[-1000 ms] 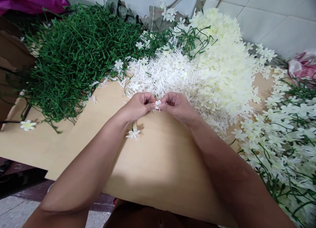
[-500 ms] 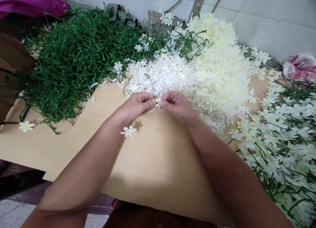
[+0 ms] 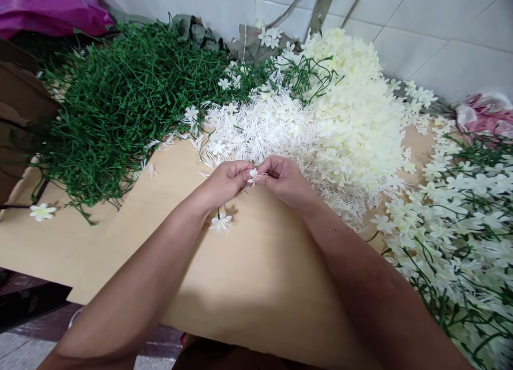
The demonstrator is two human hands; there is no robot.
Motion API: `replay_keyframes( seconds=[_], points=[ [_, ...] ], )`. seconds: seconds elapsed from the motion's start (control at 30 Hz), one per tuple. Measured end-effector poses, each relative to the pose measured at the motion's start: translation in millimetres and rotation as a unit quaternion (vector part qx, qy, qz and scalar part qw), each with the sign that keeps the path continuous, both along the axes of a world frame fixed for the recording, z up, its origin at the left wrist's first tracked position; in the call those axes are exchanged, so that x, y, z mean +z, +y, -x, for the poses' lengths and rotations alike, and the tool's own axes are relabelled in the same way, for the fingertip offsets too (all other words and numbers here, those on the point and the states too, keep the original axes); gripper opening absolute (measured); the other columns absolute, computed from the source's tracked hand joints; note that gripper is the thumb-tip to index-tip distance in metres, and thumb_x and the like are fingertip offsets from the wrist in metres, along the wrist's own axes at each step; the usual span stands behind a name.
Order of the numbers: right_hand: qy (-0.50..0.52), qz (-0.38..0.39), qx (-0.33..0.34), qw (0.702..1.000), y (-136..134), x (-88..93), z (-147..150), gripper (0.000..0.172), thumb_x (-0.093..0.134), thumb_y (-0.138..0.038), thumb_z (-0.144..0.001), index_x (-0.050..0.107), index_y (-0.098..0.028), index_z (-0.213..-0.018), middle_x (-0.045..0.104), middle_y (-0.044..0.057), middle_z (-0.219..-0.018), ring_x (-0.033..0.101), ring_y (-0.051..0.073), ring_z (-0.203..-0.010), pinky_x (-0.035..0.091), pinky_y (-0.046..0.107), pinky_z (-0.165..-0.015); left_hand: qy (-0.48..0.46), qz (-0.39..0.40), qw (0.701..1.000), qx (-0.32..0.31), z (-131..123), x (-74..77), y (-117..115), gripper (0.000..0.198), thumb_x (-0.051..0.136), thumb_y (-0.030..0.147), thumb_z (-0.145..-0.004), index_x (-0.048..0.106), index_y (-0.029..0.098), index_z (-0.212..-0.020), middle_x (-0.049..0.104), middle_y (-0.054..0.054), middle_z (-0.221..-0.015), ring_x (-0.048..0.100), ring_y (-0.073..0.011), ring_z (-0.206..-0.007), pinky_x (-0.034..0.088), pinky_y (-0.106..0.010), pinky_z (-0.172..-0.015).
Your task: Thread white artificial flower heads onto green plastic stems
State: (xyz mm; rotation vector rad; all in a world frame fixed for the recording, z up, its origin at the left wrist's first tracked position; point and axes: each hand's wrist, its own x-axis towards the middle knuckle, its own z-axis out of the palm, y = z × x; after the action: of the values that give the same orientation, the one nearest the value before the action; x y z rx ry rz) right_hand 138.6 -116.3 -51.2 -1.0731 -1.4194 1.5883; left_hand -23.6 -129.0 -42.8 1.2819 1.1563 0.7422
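Note:
My left hand [image 3: 224, 180] and my right hand [image 3: 285, 179] meet fingertip to fingertip over the tan board [image 3: 248, 274]. Both are closed in a pinch on one small white artificial flower [image 3: 252, 173] between them. A thin green stem runs down from my left hand and ends in a white flower [image 3: 220, 222] hanging just below the wrist. Directly behind the hands lies a heap of white plastic stamen pieces [image 3: 260, 127].
A big pile of green plastic stems [image 3: 120, 97] fills the back left. Cream petal blossoms [image 3: 360, 108] are heaped at the back right, and finished flower sprigs [image 3: 465, 220] lie along the right. A loose flower [image 3: 41, 211] rests at far left. Tiled wall behind.
The hands stay together on the small flower with only slight finger shifts. The flower dangling below my left hand has swung a little to the right.

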Motion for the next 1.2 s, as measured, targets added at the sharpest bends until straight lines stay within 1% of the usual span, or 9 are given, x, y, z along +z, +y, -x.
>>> replay_keyframes(
  seconds=[0.17,0.3,0.43,0.53,0.7,0.87,1.03,1.13,1.2],
  points=[
    [-0.015,-0.015,-0.019,1.0,-0.7,-3.7,6.3,0.045,0.084,-0.052,-0.053,0.056,-0.018,-0.063,0.057,-0.003,-0.059,0.049,0.009,-0.058,0.039,0.026,-0.06,0.007,-0.014,1.0,-0.009,1.9,-1.2,0.5,0.036,0.061,0.045,-0.074,0.041,0.018,-0.058,0.034,0.007,-0.05,0.026,-0.0049,-0.047,0.019,-0.02,-0.045],
    [-0.009,-0.004,-0.023,1.0,2.9,-4.7,5.4,0.044,0.086,-0.049,-0.051,0.057,-0.018,-0.064,0.055,-0.004,-0.057,0.049,0.009,-0.057,0.038,0.026,-0.059,0.014,-0.009,1.0,-0.017,3.4,0.6,3.1,0.041,0.063,0.051,-0.071,0.041,0.018,-0.059,0.035,0.007,-0.052,0.027,-0.0048,-0.048,0.021,-0.02,-0.047],
    [0.024,0.027,-0.019,0.999,6.1,-0.5,-2.0,0.047,0.088,-0.047,-0.046,0.057,-0.018,-0.065,0.059,-0.004,-0.059,0.052,0.009,-0.056,0.039,0.025,-0.058,0.024,-0.026,0.998,-0.046,6.2,2.7,4.1,0.051,0.056,0.065,-0.073,0.048,0.017,-0.061,0.038,0.006,-0.052,0.03,-0.0062,-0.049,0.024,-0.022,-0.05],
    [0.047,0.043,-0.038,0.997,6.3,2.6,-4.3,0.049,0.088,-0.048,-0.043,0.058,-0.018,-0.066,0.059,-0.005,-0.057,0.052,0.007,-0.055,0.039,0.023,-0.057,0.026,-0.039,0.997,-0.055,8.2,2.1,2.8,0.056,0.051,0.071,-0.075,0.052,0.016,-0.064,0.037,0.005,-0.052,0.03,-0.0074,-0.05,0.024,-0.022,-0.051],
    [0.055,0.041,-0.035,0.997,5.4,4.0,1.2,0.046,0.091,-0.039,-0.039,0.058,-0.017,-0.063,0.056,-0.008,-0.053,0.047,0.005,-0.052,0.035,0.021,-0.053,-0.02,-0.011,0.999,-0.024,7.1,-1.2,0.2,0.052,0.057,0.068,-0.072,0.045,0.018,-0.065,0.035,0.006,-0.056,0.028,-0.0071,-0.052,0.022,-0.022,-0.052],
    [0.034,0.022,-0.011,0.999,4.5,1.0,1.6,0.04,0.09,-0.035,-0.045,0.06,-0.017,-0.064,0.059,-0.006,-0.057,0.05,0.007,-0.054,0.037,0.022,-0.056,-0.022,-0.022,0.999,-0.041,4.9,-1.7,1.9,0.052,0.059,0.066,-0.071,0.043,0.018,-0.061,0.036,0.006,-0.055,0.028,-0.0068,-0.051,0.021,-0.023,-0.052],
    [0.071,0.02,0.0,0.997,3.6,-2.4,1.3,0.04,0.091,-0.032,-0.048,0.062,-0.017,-0.07,0.063,-0.005,-0.062,0.056,0.008,-0.059,0.041,0.023,-0.061,-0.044,-0.009,0.997,-0.06,5.9,-1.5,3.1,0.05,0.058,0.066,-0.072,0.045,0.018,-0.064,0.038,0.006,-0.058,0.028,-0.0066,-0.052,0.021,-0.023,-0.053],
    [0.073,0.022,0.019,0.997,3.4,-3.4,1.1,0.038,0.09,-0.033,-0.049,0.061,-0.017,-0.067,0.062,-0.005,-0.06,0.057,0.008,-0.059,0.043,0.024,-0.062,-0.034,-0.015,0.996,-0.078,7.0,0.7,3.1,0.049,0.059,0.064,-0.071,0.045,0.018,-0.062,0.039,0.005,-0.057,0.031,-0.007,-0.052,0.023,-0.024,-0.054],
    [0.072,0.024,0.021,0.997,2.8,-4.4,1.2,0.038,0.09,-0.034,-0.049,0.06,-0.016,-0.064,0.062,-0.004,-0.059,0.057,0.009,-0.058,0.044,0.025,-0.062,-0.021,-0.017,0.997,-0.077,6.9,3.0,2.7,0.047,0.061,0.061,-0.071,0.044,0.018,-0.059,0.04,0.005,-0.055,0.031,-0.007,-0.052,0.023,-0.024,-0.053]
  ],
)
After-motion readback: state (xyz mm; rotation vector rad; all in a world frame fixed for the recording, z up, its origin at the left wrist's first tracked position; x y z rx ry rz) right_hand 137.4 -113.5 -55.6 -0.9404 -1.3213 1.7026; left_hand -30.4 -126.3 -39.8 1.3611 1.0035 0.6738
